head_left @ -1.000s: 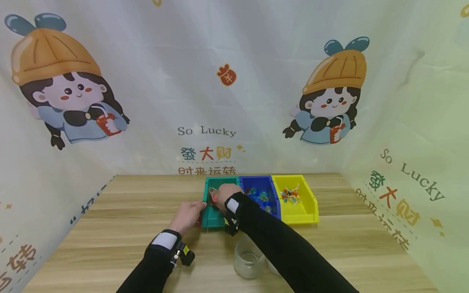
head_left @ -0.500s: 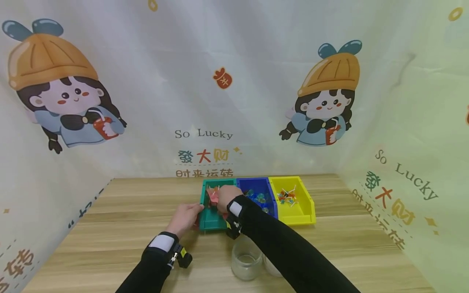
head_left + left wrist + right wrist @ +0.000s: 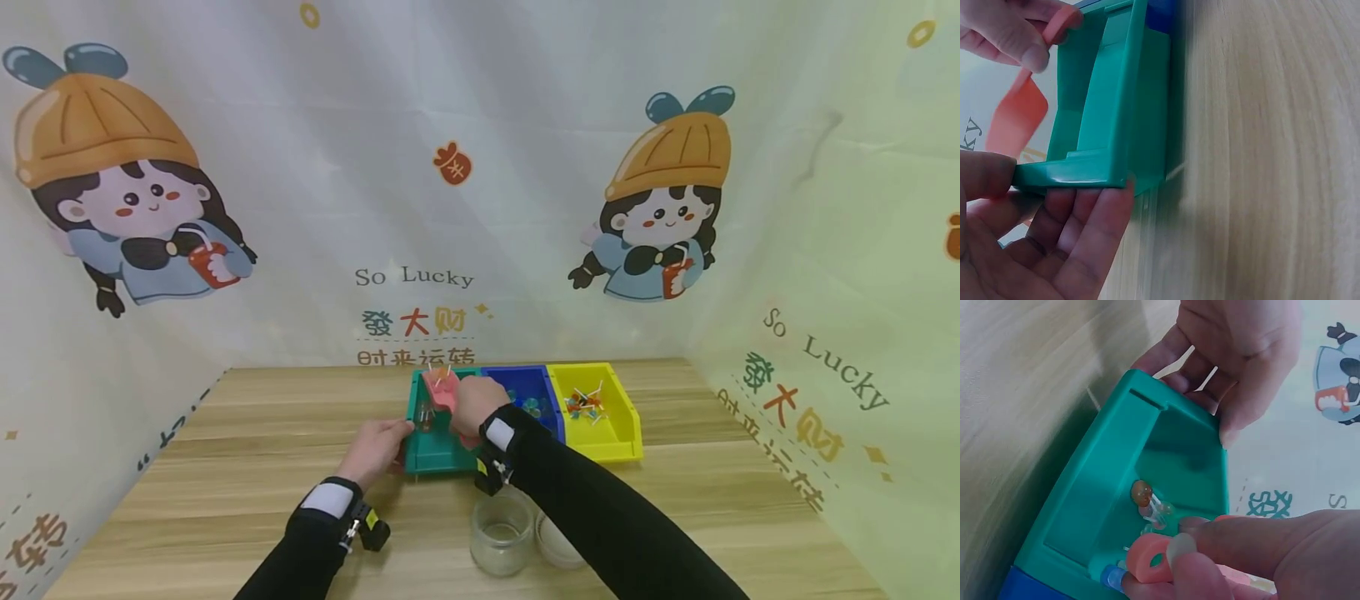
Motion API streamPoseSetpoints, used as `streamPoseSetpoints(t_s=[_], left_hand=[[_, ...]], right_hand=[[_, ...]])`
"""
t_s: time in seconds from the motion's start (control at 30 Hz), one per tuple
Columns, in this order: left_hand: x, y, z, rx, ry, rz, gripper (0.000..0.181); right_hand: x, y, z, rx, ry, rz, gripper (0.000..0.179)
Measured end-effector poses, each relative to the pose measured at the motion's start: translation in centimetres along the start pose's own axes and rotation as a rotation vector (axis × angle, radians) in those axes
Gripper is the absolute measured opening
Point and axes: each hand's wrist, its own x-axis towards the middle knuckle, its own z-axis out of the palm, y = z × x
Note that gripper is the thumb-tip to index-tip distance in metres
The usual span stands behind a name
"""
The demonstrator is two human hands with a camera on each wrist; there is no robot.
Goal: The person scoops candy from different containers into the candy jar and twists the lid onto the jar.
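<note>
While the left hand [image 3: 372,452] pinches the nine o'clock wall of the green bin [image 3: 442,461] between thumb and fingers, the right hand [image 3: 478,403] has its grip curled round the handle of a pink scoop [image 3: 444,397]. The scoop points toward ten o'clock from that hand, above the far end of the green bin, and carries little white-sticked pieces [image 3: 442,374] — too small to count. Other stick pieces [image 3: 1142,494] lie inside the green bin. At its three o'clock side sits a blue bin [image 3: 528,380] with glassy bits [image 3: 532,407] in it, then a yellow bin [image 3: 600,447] holding a coloured heap [image 3: 585,404]. On the tabletop [image 3: 225,467], at five o'clock from the green bin, stands a glass jar [image 3: 501,540] — just beside it, at three o'clock, a pale round object [image 3: 557,544] is partly hidden by the right sleeve [image 3: 607,508].
</note>
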Motion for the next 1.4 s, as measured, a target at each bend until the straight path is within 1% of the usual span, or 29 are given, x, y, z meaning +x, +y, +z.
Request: streamPoseSetpoints(t_s=[0.07, 0.1, 0.13, 0.17, 0.23, 0.33, 0.43, 0.57, 0.63, 0.77, 0.83, 0.97, 1.03, 1.1, 1.23, 1.33, 1.4], left_hand=[[0.0, 0.0, 0.0, -0.002, -0.006, 0.0, 0.046], [0.0, 0.0, -0.1, -0.003, -0.008, -0.001, 0.047], [0.0, 0.0, -0.1, -0.005, -0.01, -0.004, 0.047], [0.0, 0.0, -0.1, -0.004, -0.01, -0.004, 0.047], [0.0, 0.0, -0.2, -0.012, -0.013, -0.008, 0.046], [-0.1, 0.0, -0.2, -0.01, -0.011, -0.007, 0.046], [-0.1, 0.0, -0.2, 0.002, -0.008, -0.004, 0.046], [-0.1, -0.1, -0.1, 0.021, 0.01, -0.009, 0.046], [0.0, -0.2, -0.1, 0.026, 0.017, -0.012, 0.046], [-0.1, -0.3, 0.0, 0.037, 0.024, -0.004, 0.046], [-0.1, -0.3, 0.1, 0.037, 0.029, 0.005, 0.045], [-0.1, -0.4, 0.3, 0.034, 0.038, 0.01, 0.046], [-0.1, -0.4, 0.3, 0.048, 0.049, 0.004, 0.049], [-0.2, -0.4, 0.2, 0.083, 0.07, -0.001, 0.053], [-0.3, -0.3, 0.0, 0.126, 0.129, 0.0, 0.057], [-0.5, 0.0, -0.2, 0.106, 0.152, 0.019, 0.055], [-0.8, 0.2, -0.2, 0.093, 0.157, 0.043, 0.054]], right_hand=[[-2.9, -1.6, -2.6, 0.029, 0.0, 0.007, 0.034], [-4.5, -2.4, -4.0, 0.06, 0.001, 0.008, 0.035], [-4.9, -2.4, -4.6, 0.096, -0.01, 0.005, 0.038], [-6.4, -3.2, -6.0, 0.115, -0.008, 0.005, 0.039], [-8.5, -4.3, -8.0, 0.139, -0.011, 0.033, 0.04], [-10.1, -4.7, -9.3, 0.153, 0.011, 0.049, 0.044], [-10.6, -4.5, -9.6, 0.16, 0.021, 0.071, 0.049], [-10.6, -3.8, -9.7, 0.164, 0.026, 0.107, 0.053], [-10.7, -3.5, -9.8, 0.16, 0.033, 0.117, 0.05], [-11.1, -2.8, -10.2, 0.165, 0.053, 0.122, 0.032], [-11.4, -2.5, -10.4, 0.177, 0.061, 0.117, 0.027], [-12.1, -1.8, -10.8, 0.201, 0.079, 0.105, 0.024], [-12.3, -1.5, -10.9, 0.207, 0.09, 0.095, 0.022], [-12.6, -1.1, -10.9, 0.215, 0.098, 0.088, 0.021], [-13.2, -0.3, -11.1, 0.273, 0.091, 0.097, 0.019], [-13.8, 0.2, -11.4, 0.325, 0.08, 0.114, 0.018], [-14.3, 0.6, -11.8, 0.341, 0.083, 0.114, 0.017]])
